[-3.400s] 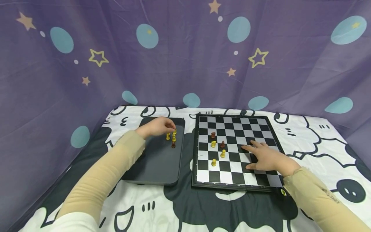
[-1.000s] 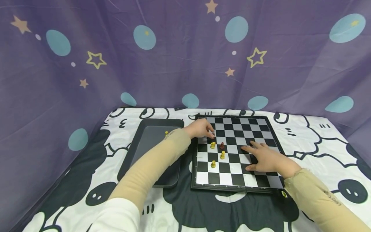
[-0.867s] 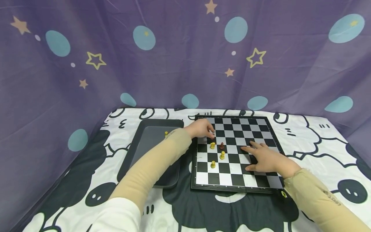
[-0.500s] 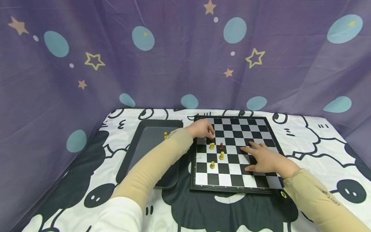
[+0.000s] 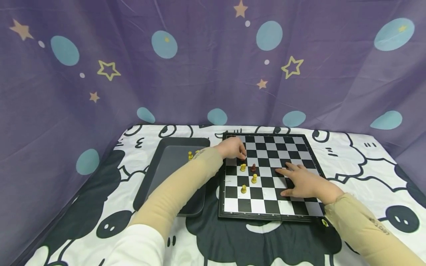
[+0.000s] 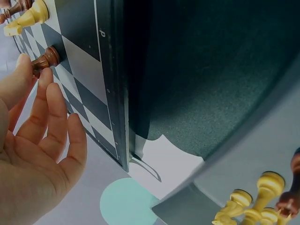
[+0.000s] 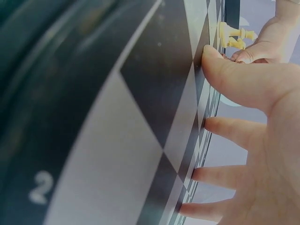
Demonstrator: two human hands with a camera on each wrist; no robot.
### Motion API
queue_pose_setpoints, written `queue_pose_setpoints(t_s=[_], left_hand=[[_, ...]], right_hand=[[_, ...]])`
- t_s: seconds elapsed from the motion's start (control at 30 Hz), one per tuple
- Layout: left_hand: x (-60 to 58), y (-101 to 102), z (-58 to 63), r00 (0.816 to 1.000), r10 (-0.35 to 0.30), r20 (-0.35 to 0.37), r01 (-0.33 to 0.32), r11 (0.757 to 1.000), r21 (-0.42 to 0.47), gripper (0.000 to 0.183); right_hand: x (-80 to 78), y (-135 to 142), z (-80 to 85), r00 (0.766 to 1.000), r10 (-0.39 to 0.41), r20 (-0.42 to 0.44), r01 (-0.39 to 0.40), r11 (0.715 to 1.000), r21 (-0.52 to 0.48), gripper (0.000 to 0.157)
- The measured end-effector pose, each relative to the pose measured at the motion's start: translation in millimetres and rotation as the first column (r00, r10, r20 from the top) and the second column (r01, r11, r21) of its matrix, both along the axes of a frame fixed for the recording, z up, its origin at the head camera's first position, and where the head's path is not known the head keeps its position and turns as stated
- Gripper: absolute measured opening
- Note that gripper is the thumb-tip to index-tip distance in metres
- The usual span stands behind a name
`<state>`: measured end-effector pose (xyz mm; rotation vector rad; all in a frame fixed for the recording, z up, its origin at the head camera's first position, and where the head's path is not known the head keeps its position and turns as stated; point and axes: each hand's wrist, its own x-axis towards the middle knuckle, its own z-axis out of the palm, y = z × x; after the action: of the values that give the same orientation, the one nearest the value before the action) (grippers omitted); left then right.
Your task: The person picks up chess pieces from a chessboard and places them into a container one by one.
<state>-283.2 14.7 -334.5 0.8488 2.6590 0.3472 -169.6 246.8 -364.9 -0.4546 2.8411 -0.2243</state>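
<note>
My left hand [image 5: 232, 147] is at the left side of the chessboard [image 5: 271, 218], its thumb and fingertips pinching a brown chess piece [image 6: 48, 58] whose base is on or just over a square; the piece's top is hidden by the fingers. Close by stand a yellow knight [image 5: 243, 167] and another brown piece [image 5: 253, 167]. A yellow rook-like piece [image 5: 254, 178] and one more yellow piece [image 5: 243, 189] stand nearer the front. My right hand [image 5: 304, 181] rests on the board's right half, fingers spread and holding nothing.
Left of the board lies a dark grey tray [image 5: 151, 177], partly covered by my left forearm. Inside it are several yellow pieces [image 6: 270, 183] and a brown piece [image 6: 293, 187]. A patterned black-and-white cloth [image 5: 263, 244] covers the table; a purple curtain [image 5: 199, 85] hangs behind.
From over the pieces in the tray, my left hand has moved right to the brown piece on the board. Over the last second it stays there. My right hand has kept its place.
</note>
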Motion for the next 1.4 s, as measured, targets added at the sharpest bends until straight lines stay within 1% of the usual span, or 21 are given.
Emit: queue_pose_setpoints(t_s=[0.2, 0.43, 0.6, 0.8, 0.93, 1.07, 1.17, 1.4], left_hand=[[-0.2, -2, -0.6, 1.000, -0.005, -0.009, 0.005, 1.000, -0.004, 0.018], [-1.0, -5, 1.3, 1.000, -0.006, -0.007, 0.006, 1.000, 0.010, 0.017], [-2.8, -6, 2.7, 0.999, -0.035, -0.030, 0.035, 0.999, 0.021, 0.015], [-3.1, -6, 4.5, 0.998, -0.053, -0.035, 0.054, 0.998, 0.029, 0.016], [-1.7, -6, 7.2, 0.998, -0.061, -0.032, 0.063, 0.997, 0.045, 0.018], [0.3, -6, 10.2, 0.998, -0.061, -0.015, 0.063, 0.994, 0.085, 0.017], [1.4, -7, 12.0, 0.998, -0.069, -0.016, 0.070, 0.992, 0.107, 0.017], [2.2, -9, 12.7, 0.997, -0.077, -0.004, 0.076, 0.989, 0.125, 0.017]], right_hand=[[0.1, -1, 1.1, 1.000, -0.006, 0.007, 0.006, 1.000, 0.002, 0.079], [-0.5, 0, 0.6, 1.000, -0.010, 0.014, 0.010, 1.000, 0.003, 0.080], [0.1, 1, -0.8, 1.000, -0.009, 0.006, 0.009, 1.000, -0.010, 0.079], [1.0, 2, -1.9, 1.000, -0.005, -0.002, 0.005, 1.000, -0.019, 0.079], [1.3, 1, -1.4, 1.000, -0.002, -0.009, 0.002, 1.000, -0.015, 0.079], [1.2, 1, -0.2, 1.000, 0.003, -0.013, -0.003, 1.000, -0.012, 0.079], [0.5, 2, 0.4, 1.000, 0.007, -0.015, -0.007, 1.000, -0.009, 0.079], [-0.5, 2, -1.6, 1.000, 0.010, -0.006, -0.010, 1.000, -0.010, 0.079]])
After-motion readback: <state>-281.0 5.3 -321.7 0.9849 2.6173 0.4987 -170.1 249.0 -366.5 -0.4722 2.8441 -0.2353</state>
